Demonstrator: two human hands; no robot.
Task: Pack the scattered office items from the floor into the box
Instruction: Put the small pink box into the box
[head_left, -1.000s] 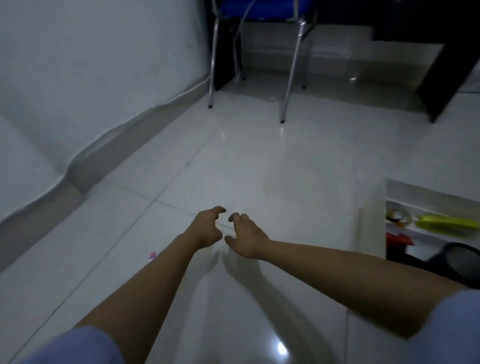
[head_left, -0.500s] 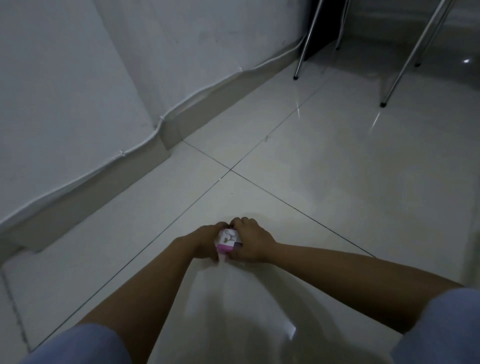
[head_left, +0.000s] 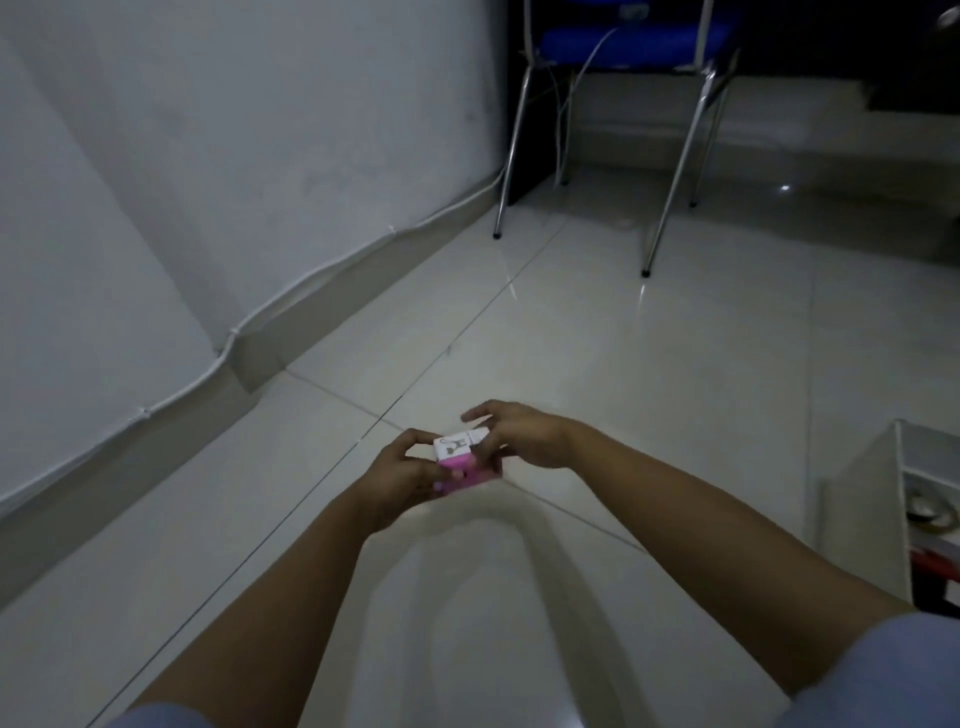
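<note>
Pink-and-white packet (head_left: 461, 461), small and boxy, sits between our two hands above the tiled floor (head_left: 649, 374), out in front of us and a little left of the box; we cannot read its label, only a dark mark on the white top face. Our left hand (head_left: 402, 480) curls under and around the pink lower part, fingers closed narrowly on it; our right hand (head_left: 519, 436) comes in from the other side, thumb and first fingers pinched on the white end, the remaining fingers spread loose above it. We judge that both hands are used because the thing is small and smooth and one grip might let it slip; holding it at both ends also lets us turn it to fit.

Box (head_left: 862, 499), white, stands at the right edge of the view, well apart from the packet, its open side towards us; a few things lie inside, too dim to name. Chair legs (head_left: 670, 171) stand further off by the wall (head_left: 208, 156). Our next move would be a swing to the right, to set the packet in the box.
</note>
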